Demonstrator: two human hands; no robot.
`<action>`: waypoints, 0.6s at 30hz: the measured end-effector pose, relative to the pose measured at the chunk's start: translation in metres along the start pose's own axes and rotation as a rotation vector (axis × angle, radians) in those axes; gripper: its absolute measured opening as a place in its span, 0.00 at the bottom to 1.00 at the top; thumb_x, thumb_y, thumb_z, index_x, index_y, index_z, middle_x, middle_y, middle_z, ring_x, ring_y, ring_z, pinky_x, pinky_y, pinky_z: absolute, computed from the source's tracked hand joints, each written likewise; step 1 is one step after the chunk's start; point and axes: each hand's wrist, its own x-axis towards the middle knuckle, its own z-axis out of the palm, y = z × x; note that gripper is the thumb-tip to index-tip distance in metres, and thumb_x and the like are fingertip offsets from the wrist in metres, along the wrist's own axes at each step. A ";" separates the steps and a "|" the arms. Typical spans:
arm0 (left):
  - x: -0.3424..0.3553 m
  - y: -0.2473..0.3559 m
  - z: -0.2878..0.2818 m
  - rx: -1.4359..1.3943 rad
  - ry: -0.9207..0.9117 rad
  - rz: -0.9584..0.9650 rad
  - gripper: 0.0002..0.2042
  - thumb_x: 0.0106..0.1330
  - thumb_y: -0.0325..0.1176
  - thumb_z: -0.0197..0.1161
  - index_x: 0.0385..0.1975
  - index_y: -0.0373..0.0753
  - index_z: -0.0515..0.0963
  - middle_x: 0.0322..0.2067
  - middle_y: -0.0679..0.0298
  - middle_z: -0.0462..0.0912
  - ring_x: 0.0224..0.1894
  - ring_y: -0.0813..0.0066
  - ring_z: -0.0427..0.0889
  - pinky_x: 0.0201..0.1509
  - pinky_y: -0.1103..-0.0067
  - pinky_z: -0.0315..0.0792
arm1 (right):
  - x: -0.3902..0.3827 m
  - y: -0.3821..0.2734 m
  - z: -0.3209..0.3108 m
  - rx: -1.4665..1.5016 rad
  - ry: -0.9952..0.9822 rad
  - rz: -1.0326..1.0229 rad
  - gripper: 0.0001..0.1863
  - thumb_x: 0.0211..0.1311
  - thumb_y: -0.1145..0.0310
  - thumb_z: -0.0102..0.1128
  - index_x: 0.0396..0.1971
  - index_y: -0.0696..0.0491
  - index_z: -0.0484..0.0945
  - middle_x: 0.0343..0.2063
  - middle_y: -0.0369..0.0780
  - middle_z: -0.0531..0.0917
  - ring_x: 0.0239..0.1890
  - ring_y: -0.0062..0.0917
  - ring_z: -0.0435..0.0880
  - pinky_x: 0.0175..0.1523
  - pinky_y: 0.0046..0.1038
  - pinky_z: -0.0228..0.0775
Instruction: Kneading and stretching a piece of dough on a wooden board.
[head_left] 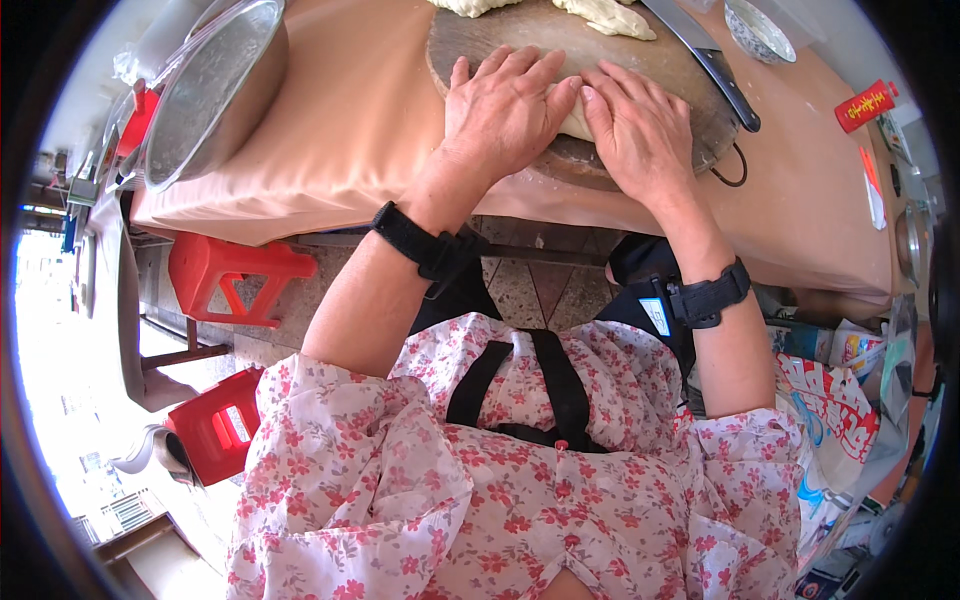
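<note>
Both palms press down on a piece of dough (573,122) that lies on a round wooden cutting board (450,45). My left hand (508,108) rests flat on the dough's left part, fingers stretched toward the far side. Beside it, thumbs nearly touching, my right hand (638,125) lies on the right part with its fingers extended. Most of the dough is covered by the hands. Farther back on the board are another lump of dough (608,16) and a kitchen knife (705,50) with a black handle pointing toward the near right.
A large metal basin (215,95) stands at the table's left. At the far right are a patterned bowl (758,32) and a red can (866,106). Red plastic stools (215,278) stand on the floor to the left; bags (825,400) crowd the lower right.
</note>
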 end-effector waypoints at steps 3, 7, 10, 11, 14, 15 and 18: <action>0.000 -0.001 0.001 -0.012 0.013 0.011 0.23 0.71 0.53 0.45 0.57 0.48 0.74 0.56 0.62 0.76 0.63 0.62 0.69 0.65 0.58 0.58 | 0.000 -0.001 -0.002 -0.006 -0.007 0.004 0.22 0.70 0.52 0.41 0.48 0.49 0.81 0.54 0.40 0.78 0.58 0.33 0.73 0.59 0.40 0.59; -0.001 -0.001 0.003 -0.005 0.037 0.027 0.22 0.71 0.52 0.46 0.56 0.47 0.74 0.55 0.63 0.77 0.61 0.63 0.70 0.64 0.59 0.59 | -0.001 -0.001 0.000 -0.002 0.013 -0.002 0.22 0.70 0.53 0.42 0.48 0.49 0.81 0.53 0.40 0.79 0.57 0.33 0.74 0.58 0.40 0.60; 0.000 -0.003 0.004 -0.014 0.046 0.028 0.22 0.70 0.51 0.47 0.56 0.46 0.75 0.54 0.63 0.77 0.60 0.64 0.71 0.63 0.59 0.61 | 0.000 -0.003 -0.003 0.002 0.025 -0.010 0.21 0.69 0.54 0.44 0.47 0.50 0.81 0.51 0.39 0.80 0.55 0.33 0.75 0.57 0.40 0.61; -0.001 -0.003 0.008 -0.031 0.129 0.047 0.20 0.69 0.50 0.49 0.51 0.45 0.76 0.49 0.64 0.79 0.57 0.63 0.73 0.60 0.56 0.62 | 0.000 -0.004 -0.003 0.003 0.035 -0.016 0.20 0.69 0.54 0.45 0.46 0.50 0.81 0.51 0.39 0.80 0.54 0.33 0.76 0.57 0.39 0.61; 0.000 -0.001 0.007 -0.032 0.143 0.052 0.20 0.69 0.50 0.49 0.51 0.45 0.77 0.49 0.63 0.79 0.57 0.63 0.74 0.60 0.57 0.62 | -0.001 -0.001 -0.001 0.002 0.046 -0.019 0.20 0.68 0.54 0.46 0.46 0.50 0.81 0.50 0.39 0.80 0.54 0.33 0.76 0.56 0.39 0.62; 0.000 -0.001 0.004 -0.012 0.076 0.033 0.21 0.70 0.50 0.48 0.54 0.45 0.76 0.53 0.63 0.78 0.59 0.63 0.72 0.62 0.60 0.61 | -0.001 -0.001 -0.001 0.004 0.048 -0.020 0.20 0.68 0.54 0.46 0.46 0.50 0.81 0.50 0.39 0.80 0.54 0.33 0.76 0.56 0.39 0.62; -0.001 -0.001 0.006 -0.001 0.096 0.042 0.21 0.70 0.50 0.48 0.54 0.45 0.76 0.53 0.63 0.78 0.59 0.63 0.73 0.62 0.60 0.62 | -0.001 -0.001 -0.001 -0.001 0.043 -0.018 0.20 0.68 0.54 0.46 0.46 0.50 0.81 0.50 0.39 0.80 0.54 0.33 0.76 0.56 0.39 0.62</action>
